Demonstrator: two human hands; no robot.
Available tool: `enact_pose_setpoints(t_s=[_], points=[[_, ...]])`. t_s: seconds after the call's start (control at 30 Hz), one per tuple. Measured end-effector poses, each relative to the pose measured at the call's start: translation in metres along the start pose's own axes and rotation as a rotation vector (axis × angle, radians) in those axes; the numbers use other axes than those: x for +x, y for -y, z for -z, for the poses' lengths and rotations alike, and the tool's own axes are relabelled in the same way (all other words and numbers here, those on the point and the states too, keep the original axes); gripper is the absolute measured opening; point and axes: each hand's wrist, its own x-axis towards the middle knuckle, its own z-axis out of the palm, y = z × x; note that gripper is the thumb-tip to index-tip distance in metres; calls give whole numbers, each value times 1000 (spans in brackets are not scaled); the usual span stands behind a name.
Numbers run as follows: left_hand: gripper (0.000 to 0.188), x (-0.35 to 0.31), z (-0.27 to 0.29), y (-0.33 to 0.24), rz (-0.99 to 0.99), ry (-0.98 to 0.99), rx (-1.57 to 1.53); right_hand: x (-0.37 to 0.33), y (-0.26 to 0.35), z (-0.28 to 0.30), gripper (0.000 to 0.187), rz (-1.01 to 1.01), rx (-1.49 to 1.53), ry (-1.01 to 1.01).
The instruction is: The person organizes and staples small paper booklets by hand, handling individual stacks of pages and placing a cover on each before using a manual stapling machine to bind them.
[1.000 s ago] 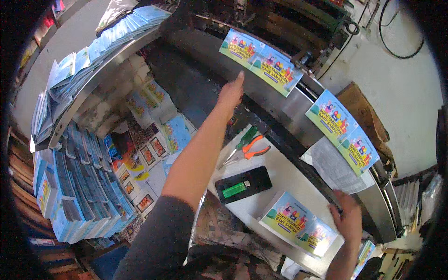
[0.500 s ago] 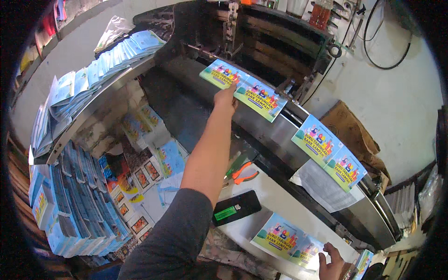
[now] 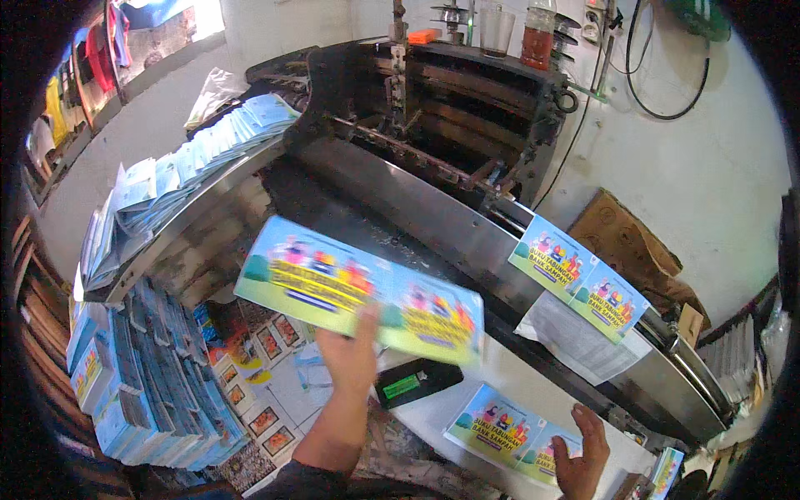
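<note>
The person's left hand [image 3: 350, 362] has its thumb clamped over a two-panel cartoon-printed booklet [image 3: 385, 292], held up near the black phone [image 3: 437, 377], while the right hand [image 3: 585, 458], half open and, as far as I can see, empty, overlaps a matching booklet [image 3: 493, 421].

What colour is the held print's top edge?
The print has a light blue top edge (head view).

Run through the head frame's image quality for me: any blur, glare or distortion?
Head view, centre: the printed sheet in the left hand looks motion-blurred, its lettering smeared; head view, upper left: the bright opening is washed out; head view, rim: black corners, with the metal rail bowing.
</note>
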Motion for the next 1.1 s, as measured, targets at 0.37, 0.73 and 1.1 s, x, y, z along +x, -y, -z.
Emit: enact_pose_setpoints(t_s=[0.37,0.73,1.1], points=[[64,-102,-26,-66,153,1338,-212,-2,53,-2,71,-569,658,583],[35,0,-8,10,-10,238,214,-50,-21,27,52,-746,698,-49],[67,41,25,154,506,572,1002,6,-68,69,41,-728,255,111]])
